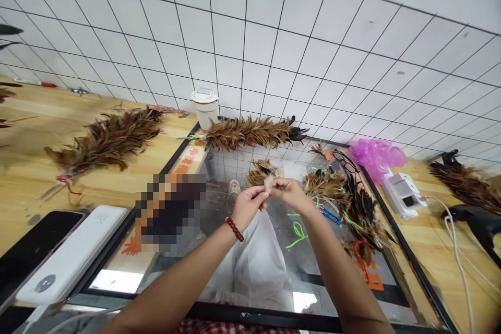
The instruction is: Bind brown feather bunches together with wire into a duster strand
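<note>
My left hand, with a dark red bead bracelet on its wrist, pinches a small pale fluffy feather between thumb and fingers. From the other side my right hand is closed on the same feather, fingertips almost touching those of the left. Just beyond the fingers is a bunch of brown feathers; whether it touches the held one I cannot tell. A heap of loose brown feathers lies to the right of my right hand, close to blue-handled scissors and bright green string.
The glass tabletop has a black frame. A feather duster lies along its back edge beside a white lidded cup; another duster lies left. A pink plastic bag, white device and white power bank stand around.
</note>
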`<move>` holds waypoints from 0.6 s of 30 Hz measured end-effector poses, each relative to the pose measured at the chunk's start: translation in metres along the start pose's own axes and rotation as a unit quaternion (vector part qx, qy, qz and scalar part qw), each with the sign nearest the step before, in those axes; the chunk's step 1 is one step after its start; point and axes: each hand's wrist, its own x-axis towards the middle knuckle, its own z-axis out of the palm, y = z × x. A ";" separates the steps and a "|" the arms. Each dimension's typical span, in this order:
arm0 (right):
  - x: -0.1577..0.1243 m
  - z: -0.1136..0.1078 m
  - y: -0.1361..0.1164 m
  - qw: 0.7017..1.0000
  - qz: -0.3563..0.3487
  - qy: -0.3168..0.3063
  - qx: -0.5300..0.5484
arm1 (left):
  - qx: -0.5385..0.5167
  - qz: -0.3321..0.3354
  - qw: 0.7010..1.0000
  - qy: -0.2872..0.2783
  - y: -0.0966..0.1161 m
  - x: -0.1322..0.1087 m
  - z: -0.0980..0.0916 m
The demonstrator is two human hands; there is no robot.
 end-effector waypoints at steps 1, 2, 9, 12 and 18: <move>0.000 -0.002 0.000 1.000 -0.007 -0.010 -0.016 | 0.003 0.001 1.000 0.009 0.000 0.001 -0.001; -0.001 -0.005 -0.001 0.999 -0.015 -0.009 -0.040 | 0.004 0.006 1.000 0.021 -0.001 0.003 -0.003; -0.017 -0.034 -0.016 0.924 -0.083 0.044 -0.372 | -0.094 0.073 0.983 0.142 0.004 0.012 -0.014; -0.014 -0.022 -0.005 0.906 -0.123 -0.027 -0.405 | -0.112 0.078 0.979 0.154 0.006 0.013 -0.015; 0.003 0.017 0.024 0.906 -0.162 -0.035 -0.390 | -0.121 0.080 0.978 0.150 0.003 0.015 -0.015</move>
